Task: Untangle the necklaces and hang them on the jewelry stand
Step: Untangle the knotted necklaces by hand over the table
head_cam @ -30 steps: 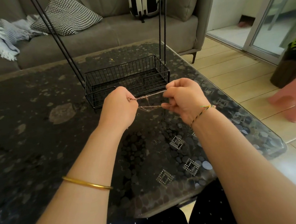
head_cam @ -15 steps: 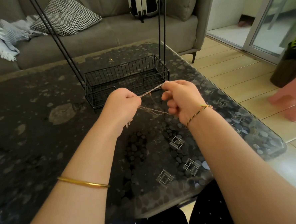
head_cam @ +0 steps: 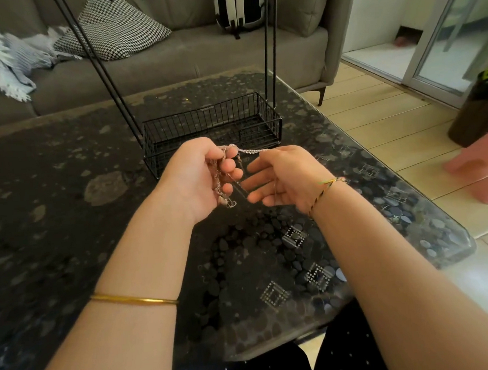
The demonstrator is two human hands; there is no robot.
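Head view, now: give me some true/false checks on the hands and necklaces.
1. The left hand grips the bunched necklaces. True.
2. The necklaces lie in the basket of the jewelry stand. False: they are in the hands, in front of it.
3. The fingers of the right hand are curled into a fist. False: they are stretched out.
4. A chain runs between the hands. True.
5. The gold bangle is on the right arm. False: it is on the left forearm.

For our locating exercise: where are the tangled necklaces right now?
Head view, centre: the tangled necklaces are bunched in the left hand, one chain running to the right hand, in front of the black wire basket.
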